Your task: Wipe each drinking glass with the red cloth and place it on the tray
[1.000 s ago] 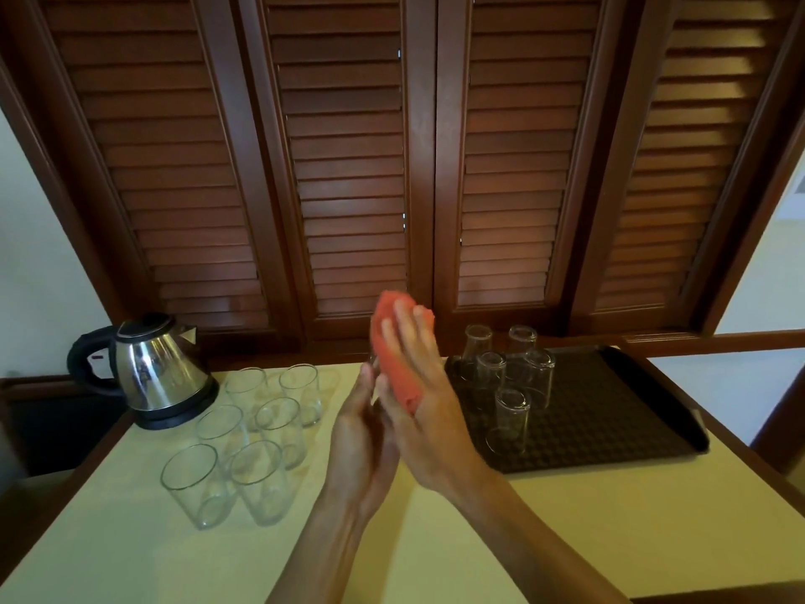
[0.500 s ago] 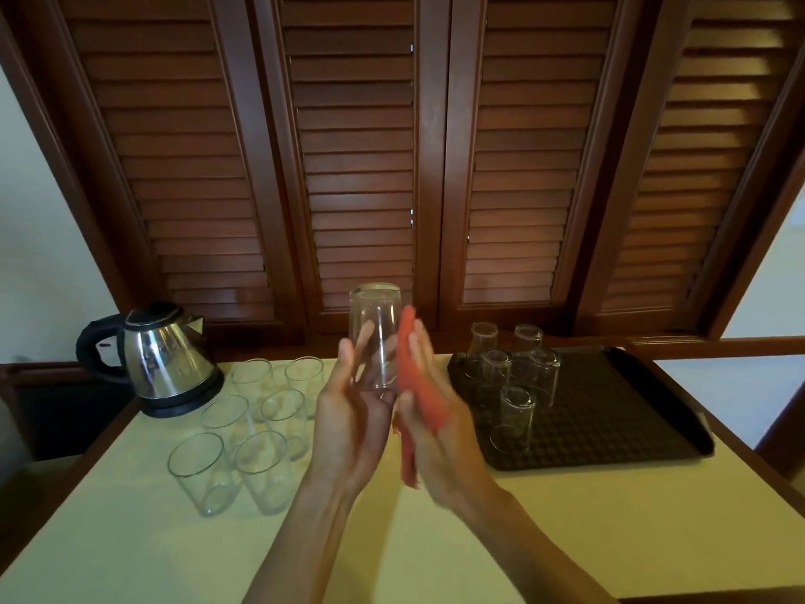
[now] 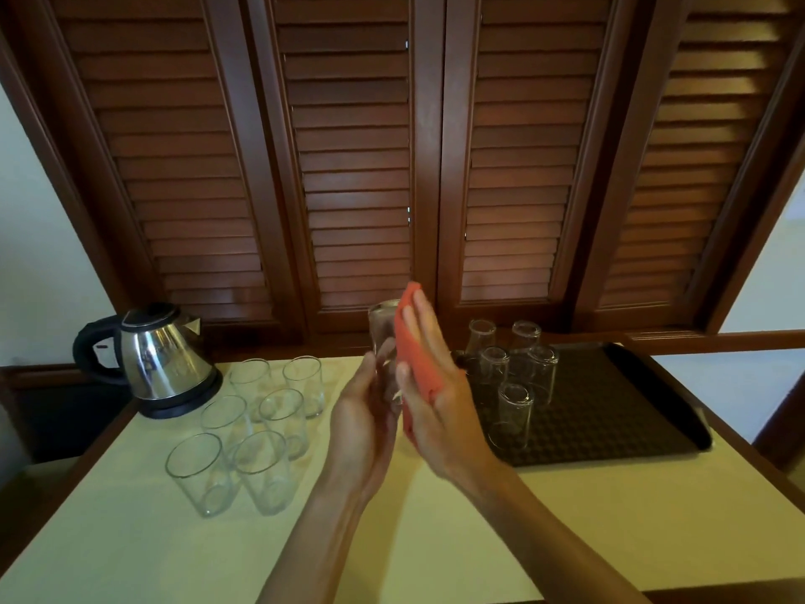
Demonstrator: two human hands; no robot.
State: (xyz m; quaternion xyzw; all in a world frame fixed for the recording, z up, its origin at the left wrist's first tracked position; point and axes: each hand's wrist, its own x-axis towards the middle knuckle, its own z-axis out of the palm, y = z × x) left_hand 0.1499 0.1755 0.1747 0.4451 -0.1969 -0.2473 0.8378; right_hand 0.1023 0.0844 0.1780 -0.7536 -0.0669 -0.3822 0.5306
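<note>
The person is partway through the job, with one drinking glass (image 3: 383, 337) held up in front of the shutters and being rubbed between the two hands. The left hand (image 3: 363, 425) holds that glass from its left side with fingers (image 3: 370, 368) that look nearly straight against it; whether they curl round the far side cannot be told. The right hand (image 3: 435, 403) lies flat, fingers straight and close together, pressing the red cloth (image 3: 414, 359) against the right side of the glass, so the cloth is sandwiched between palm and glass. Taking the dark tray (image 3: 610, 411) as the landmark: five wiped glasses (image 3: 514, 411) stand mouth-down on its left half, two at its far edge, two in the middle and one nearer the person, while its right half is bare. To the left of the tray, on the pale tabletop (image 3: 435, 538), six unwiped glasses (image 3: 261, 429) stand mouth-up in a tight cluster of three pairs. Further left of the tray, beyond that cluster, sits a steel kettle (image 3: 161, 355), which plays no part. Judging from this, five glasses are finished, a sixth is in hand and not yet set down, and six more wait, so the work looks a little under half done
</note>
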